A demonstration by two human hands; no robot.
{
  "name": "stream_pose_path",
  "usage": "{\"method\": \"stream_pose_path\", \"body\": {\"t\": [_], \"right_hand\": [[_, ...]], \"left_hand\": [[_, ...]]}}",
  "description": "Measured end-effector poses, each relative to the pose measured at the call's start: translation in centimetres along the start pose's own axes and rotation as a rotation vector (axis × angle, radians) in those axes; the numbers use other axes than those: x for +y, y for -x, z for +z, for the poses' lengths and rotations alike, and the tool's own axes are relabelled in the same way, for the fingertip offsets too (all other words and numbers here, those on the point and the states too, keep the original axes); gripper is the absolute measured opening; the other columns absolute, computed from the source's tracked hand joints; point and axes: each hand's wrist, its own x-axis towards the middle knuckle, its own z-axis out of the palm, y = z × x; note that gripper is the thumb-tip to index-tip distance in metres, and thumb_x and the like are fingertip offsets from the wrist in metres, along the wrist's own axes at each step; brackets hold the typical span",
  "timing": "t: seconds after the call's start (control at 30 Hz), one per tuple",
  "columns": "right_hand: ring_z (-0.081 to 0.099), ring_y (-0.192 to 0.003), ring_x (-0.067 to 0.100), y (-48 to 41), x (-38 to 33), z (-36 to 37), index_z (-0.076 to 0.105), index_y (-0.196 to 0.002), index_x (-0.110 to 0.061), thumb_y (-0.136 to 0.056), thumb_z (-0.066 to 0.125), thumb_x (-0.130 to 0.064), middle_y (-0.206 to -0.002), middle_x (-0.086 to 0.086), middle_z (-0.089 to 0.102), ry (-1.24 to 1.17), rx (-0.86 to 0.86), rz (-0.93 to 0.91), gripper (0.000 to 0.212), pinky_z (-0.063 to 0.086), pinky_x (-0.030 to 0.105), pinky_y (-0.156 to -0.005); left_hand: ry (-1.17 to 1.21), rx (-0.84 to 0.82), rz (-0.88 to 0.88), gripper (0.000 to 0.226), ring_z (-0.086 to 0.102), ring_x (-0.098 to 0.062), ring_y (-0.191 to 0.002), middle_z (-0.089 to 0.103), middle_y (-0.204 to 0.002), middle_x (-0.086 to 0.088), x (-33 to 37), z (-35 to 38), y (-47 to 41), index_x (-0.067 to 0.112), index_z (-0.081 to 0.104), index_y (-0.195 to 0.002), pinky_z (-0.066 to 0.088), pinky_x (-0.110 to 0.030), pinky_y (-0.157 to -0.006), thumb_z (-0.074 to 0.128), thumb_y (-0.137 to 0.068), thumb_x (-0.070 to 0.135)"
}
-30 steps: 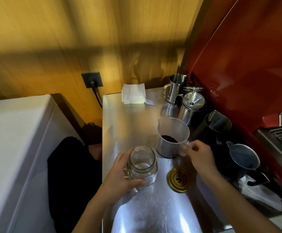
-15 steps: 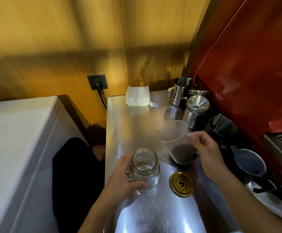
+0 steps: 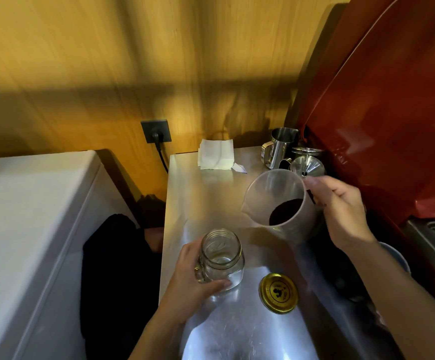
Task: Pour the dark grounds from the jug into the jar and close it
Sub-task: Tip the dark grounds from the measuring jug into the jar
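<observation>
A clear plastic jug [image 3: 276,196] with dark grounds [image 3: 285,207] in its bottom hangs above the steel counter, tilted with its spout toward the left. My right hand [image 3: 338,206] grips its handle. Below and to the left, an open glass jar [image 3: 221,258] with a small handle stands upright on the counter, empty. My left hand [image 3: 190,279] is wrapped around its left side. The jar's gold lid [image 3: 278,292] lies flat on the counter to the right of the jar.
The steel counter [image 3: 206,203] is narrow. At its back lie folded white napkins [image 3: 215,154], a steel pitcher [image 3: 280,146] and a metal funnel [image 3: 307,166]. A red machine [image 3: 382,100] fills the right side. A white cabinet [image 3: 29,216] stands left, across a dark gap.
My right hand has lifted the jug off the counter and tilted it toward the jar, so the grounds have slid to its lower side. My left hand and the jar have stayed put.
</observation>
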Motion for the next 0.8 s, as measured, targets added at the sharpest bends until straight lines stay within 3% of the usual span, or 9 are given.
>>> {"method": "stream_pose_path", "body": {"t": [0.23, 0.33, 0.47, 0.57, 0.7, 0.8], "right_hand": [[0.062, -0.081, 0.016, -1.5, -3.4, 1.5, 0.070, -0.087, -0.003, -0.085, 0.064, -0.007, -0.083, 0.009, 0.069, 0.388, -0.285, -0.186, 0.007, 0.046, 0.024, -0.071], [0.060, -0.079, 0.007, -1.9, -4.6, 2.7, 0.070, -0.088, -0.010, -0.085, 0.065, -0.017, -0.084, 0.003, 0.068, 0.509, -0.381, -0.251, 0.009, 0.043, 0.013, -0.068], [0.058, -0.079, 0.014, -2.2, -5.4, 4.0, 0.069, -0.088, -0.013, -0.080, 0.062, -0.038, -0.082, 0.004, 0.064, 0.623, -0.462, -0.323, 0.027, 0.044, 0.027, -0.068], [0.054, -0.076, 0.011, -2.2, -5.6, 5.0, 0.070, -0.085, -0.010, -0.081, 0.067, -0.033, -0.075, -0.003, 0.060, 0.697, -0.537, -0.421, 0.024, 0.041, 0.027, -0.067], [0.046, -0.077, -0.004, -2.1, -5.9, 6.2, 0.068, -0.084, -0.010, -0.077, 0.062, -0.034, -0.074, -0.022, 0.049, 0.788, -0.620, -0.491, 0.025, 0.029, 0.012, -0.072], [0.043, -0.076, -0.006, -2.1, -6.2, 6.8, 0.067, -0.084, -0.011, -0.077, 0.060, -0.034, -0.072, -0.024, 0.044, 0.830, -0.670, -0.521, 0.025, 0.028, 0.018, -0.073]], "left_hand": [[-0.014, 0.003, 0.014, 0.076, 0.045, 0.010, -0.110, 0.051, -0.117, 0.012, -0.2, 0.0, -0.1, 0.053, 0.046, -0.115, 0.034, -0.001, -0.085, 0.081, -0.048, 0.049], [-0.025, 0.004, 0.012, 0.077, 0.045, 0.010, -0.110, 0.050, -0.116, 0.013, -0.4, 0.1, -0.1, 0.055, 0.045, -0.116, 0.034, -0.001, -0.085, 0.081, -0.048, 0.049], [-0.025, 0.001, 0.003, 0.078, 0.044, 0.010, -0.111, 0.049, -0.117, 0.015, -0.5, 0.2, -0.1, 0.054, 0.044, -0.118, 0.033, -0.001, -0.087, 0.081, -0.049, 0.050], [-0.033, 0.004, -0.016, 0.078, 0.043, 0.012, -0.111, 0.047, -0.117, 0.020, -0.4, 0.3, 0.0, 0.058, 0.042, -0.116, 0.032, 0.001, -0.085, 0.080, -0.049, 0.051], [-0.049, -0.005, -0.026, 0.077, 0.042, 0.015, -0.110, 0.046, -0.116, 0.023, -0.2, 0.2, 0.1, 0.063, 0.039, -0.114, 0.032, 0.002, -0.083, 0.081, -0.051, 0.050], [-0.060, 0.000, -0.022, 0.077, 0.041, 0.015, -0.110, 0.046, -0.115, 0.023, -0.2, 0.1, 0.0, 0.061, 0.039, -0.116, 0.031, 0.002, -0.083, 0.080, -0.051, 0.053]]}}
